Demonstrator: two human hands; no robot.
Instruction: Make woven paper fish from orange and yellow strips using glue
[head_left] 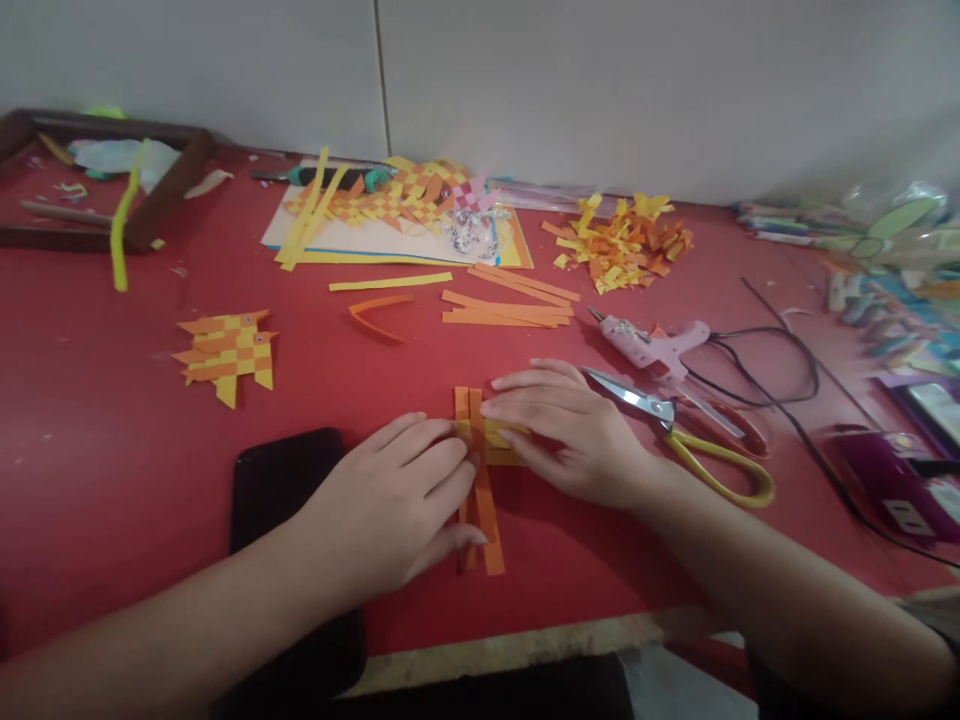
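Near the front of the red table, orange paper strips (489,520) lie upright in the view, crossing short yellow paper strips (506,452). My left hand (412,490) is closed at the left side of the crossing, with its fingertips on the strips and its thumb near an orange strip's lower part. From the right, my right hand (570,430) holds the yellow strips at their right end, fingertips close to the orange ones. My fingers hide part of the weave. Left of them lies a woven yellow-and-orange paper fish shape (232,355).
A black phone (285,480) lies under my left forearm. Scissors (675,425) and a pink glue gun (652,345) with its cord are at the right. Behind are loose orange strips (506,310), a pile of paper scraps (626,240) and a wooden frame (172,190).
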